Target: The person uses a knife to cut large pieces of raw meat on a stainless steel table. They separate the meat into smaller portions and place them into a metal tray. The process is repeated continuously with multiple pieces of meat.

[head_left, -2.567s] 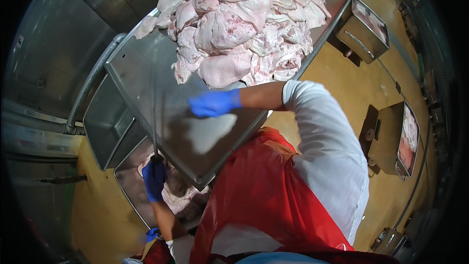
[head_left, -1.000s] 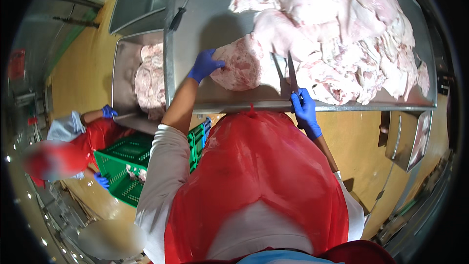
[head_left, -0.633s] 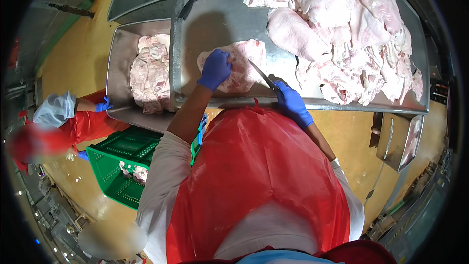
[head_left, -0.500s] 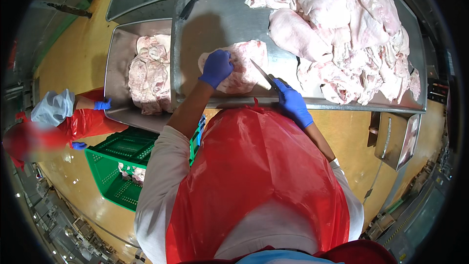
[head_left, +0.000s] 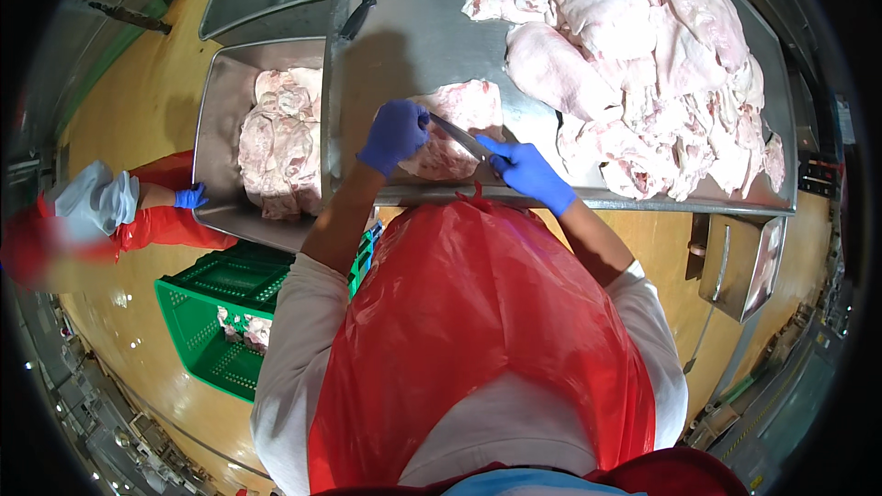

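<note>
A flat piece of raw, pale, fatty meat (head_left: 459, 119) lies near the front edge of the steel table (head_left: 441, 28). My left hand (head_left: 395, 136), in a blue glove, is closed at the left side of this piece; the gripped edge is hidden beneath the fingers. In my right hand (head_left: 533, 174), also gloved in blue, is a knife (head_left: 462, 138), its handle mostly covered by the fingers. The blade slants across the meat toward the upper left, with its tip close beside my left fingers.
A large pile of pale meat (head_left: 643, 64) covers the table's right. At left stands a steel tub (head_left: 213, 129) holding more meat; a co-worker's gloved hand (head_left: 190, 197) touches its rim. Below is a green crate (head_left: 193, 312). A dark-handled tool (head_left: 358, 16) lies at the table's upper left.
My left hand has shifted slightly left and down, drawing back the meat's left side. My right hand has moved left, bringing the knife tip over to the left fingers.
</note>
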The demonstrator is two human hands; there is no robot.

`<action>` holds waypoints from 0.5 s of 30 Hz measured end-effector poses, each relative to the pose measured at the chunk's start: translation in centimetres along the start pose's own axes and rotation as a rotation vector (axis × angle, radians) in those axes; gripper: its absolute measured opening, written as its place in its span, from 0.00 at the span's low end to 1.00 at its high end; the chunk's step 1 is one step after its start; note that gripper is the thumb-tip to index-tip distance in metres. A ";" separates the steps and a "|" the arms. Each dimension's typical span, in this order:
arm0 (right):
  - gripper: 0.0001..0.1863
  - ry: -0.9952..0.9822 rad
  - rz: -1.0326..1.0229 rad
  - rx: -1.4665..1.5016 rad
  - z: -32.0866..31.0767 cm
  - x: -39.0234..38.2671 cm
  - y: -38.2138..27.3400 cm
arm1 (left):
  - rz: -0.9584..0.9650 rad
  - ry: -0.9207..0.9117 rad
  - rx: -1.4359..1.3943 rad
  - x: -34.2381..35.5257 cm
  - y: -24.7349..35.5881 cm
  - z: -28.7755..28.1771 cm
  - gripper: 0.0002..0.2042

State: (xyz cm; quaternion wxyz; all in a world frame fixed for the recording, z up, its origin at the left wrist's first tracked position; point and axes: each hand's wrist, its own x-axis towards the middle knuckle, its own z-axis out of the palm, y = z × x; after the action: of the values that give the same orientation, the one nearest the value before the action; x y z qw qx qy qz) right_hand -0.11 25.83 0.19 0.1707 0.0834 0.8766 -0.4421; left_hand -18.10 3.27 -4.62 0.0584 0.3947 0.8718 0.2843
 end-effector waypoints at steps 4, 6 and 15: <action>0.24 0.167 -0.449 -0.009 1.5 6.5 1.0 | -0.021 -0.150 -0.051 1.8 0.4 -1.9 0.06; 0.24 0.124 -0.565 0.003 1.5 8.8 0.7 | -0.076 -0.211 -0.078 2.6 0.7 -2.8 0.06; 0.28 -0.270 -0.195 0.081 -3.3 0.0 5.6 | -0.217 -0.153 -0.370 2.3 0.7 -6.7 0.10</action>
State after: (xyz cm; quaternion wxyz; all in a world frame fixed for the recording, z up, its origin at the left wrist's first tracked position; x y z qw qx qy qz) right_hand 0.81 31.81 -2.19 0.2397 -0.0552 0.8312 -0.4986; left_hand -21.40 2.32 1.64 0.2261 0.3015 0.8351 0.4007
